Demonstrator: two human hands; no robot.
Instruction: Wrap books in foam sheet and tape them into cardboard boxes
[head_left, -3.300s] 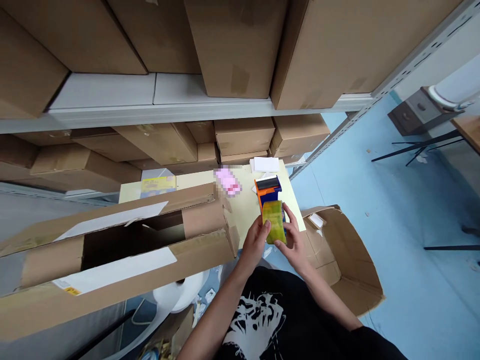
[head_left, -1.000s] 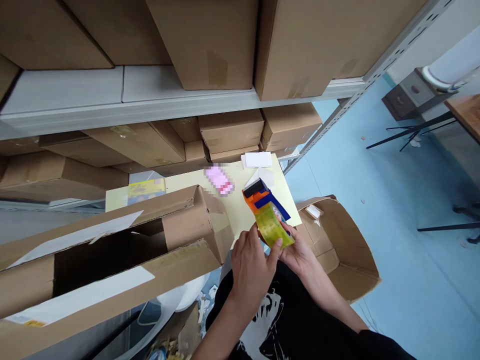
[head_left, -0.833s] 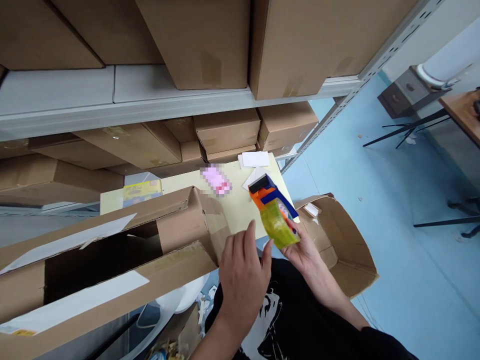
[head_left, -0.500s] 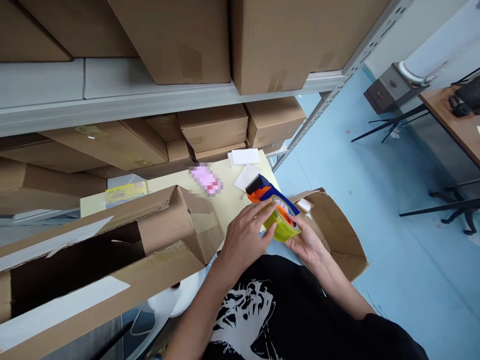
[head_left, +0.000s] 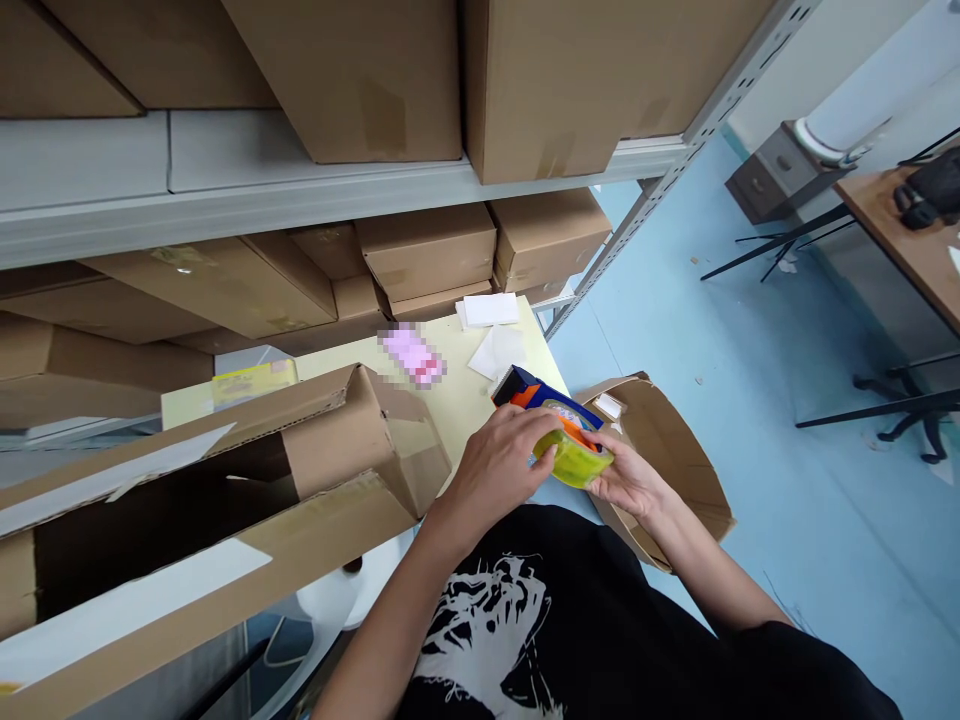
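The right hand (head_left: 634, 482) is gripping the tape dispenser (head_left: 561, 402) by the bench's (head_left: 459, 405) edge; the left hand (head_left: 504, 458) is bending over the tape roll (head_left: 579, 466), grip unclear. A long carton (head_left: 322, 530) is blocking the bench's left front; white papers (head_left: 491, 310) are lying beyond the dispenser.

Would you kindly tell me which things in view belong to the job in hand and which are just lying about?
Job in hand:
tape dispenser and yellow-green tape roll, between the left hand and right hand
perhaps the long open carton, though no hand touches it

Apparently just lying about:
white papers
pink pixelated item
yellow package
shelved boxes
large open carton
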